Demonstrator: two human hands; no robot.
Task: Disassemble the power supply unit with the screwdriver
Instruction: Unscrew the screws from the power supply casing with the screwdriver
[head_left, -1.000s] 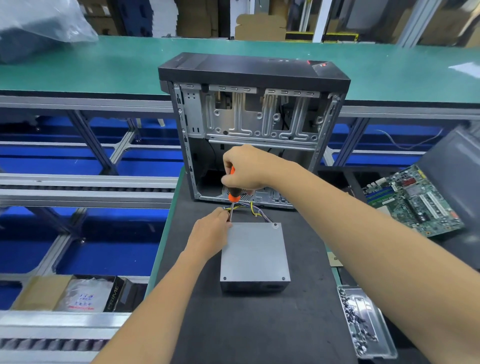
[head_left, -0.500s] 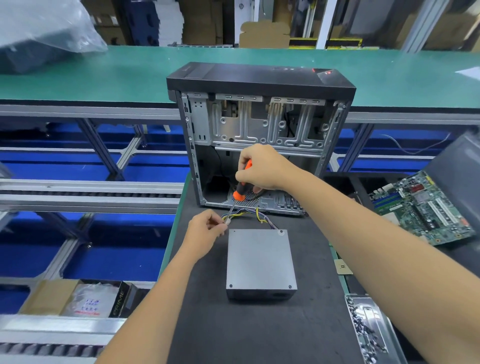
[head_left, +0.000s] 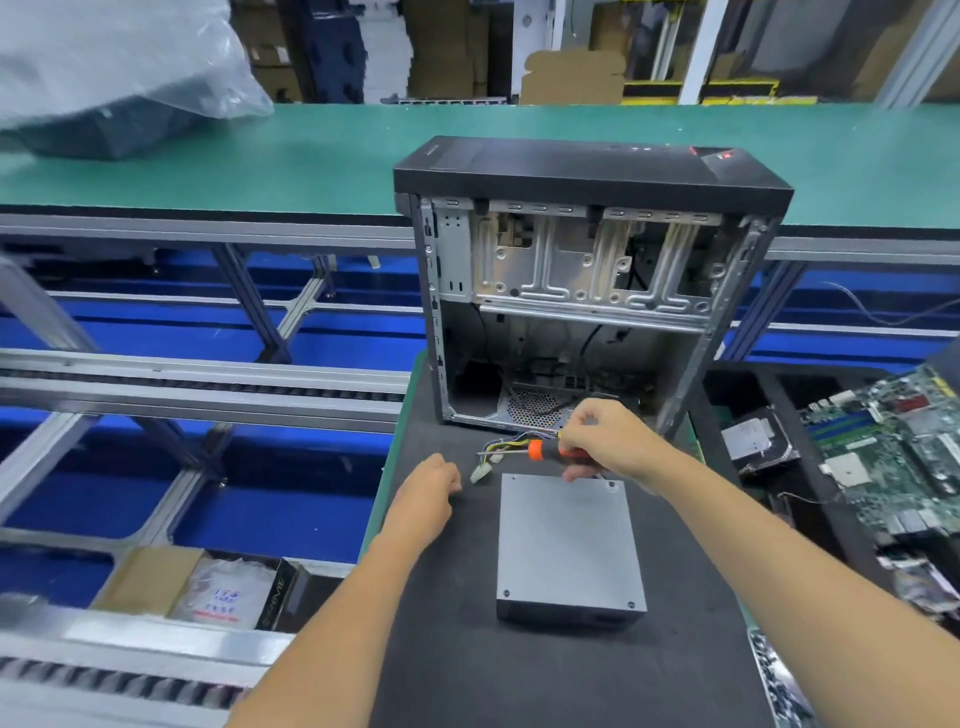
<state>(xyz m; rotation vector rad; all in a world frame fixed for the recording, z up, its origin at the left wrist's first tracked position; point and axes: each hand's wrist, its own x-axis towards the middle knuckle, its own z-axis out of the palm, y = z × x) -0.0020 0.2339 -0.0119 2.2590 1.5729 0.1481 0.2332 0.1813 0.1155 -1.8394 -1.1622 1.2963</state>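
Dark mat (head_left: 519, 675) on a workshop bench, open PC case (head_left: 587, 291) standing at its far end. Grey PSU (head_left: 569, 545) lies flat near the case w/ its wires (head_left: 506, 447) trailing far-left. Right hand (head_left: 605, 439) grips the orange screwdriver (head_left: 540, 450) sideways over the PSU's far edge, tip pointing left; left hand (head_left: 428, 493) sits loosely curled, holding nothing, just left of the PSU.

An open computer case (head_left: 592, 291) stands on the black mat (head_left: 519, 675), a motherboard (head_left: 904, 457) lying at right.

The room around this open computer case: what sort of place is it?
Probably an electronics teardown line in a warehouse: long green-topped workbench, bare green circuit board set aside at right, stacked cardboard boxes behind.
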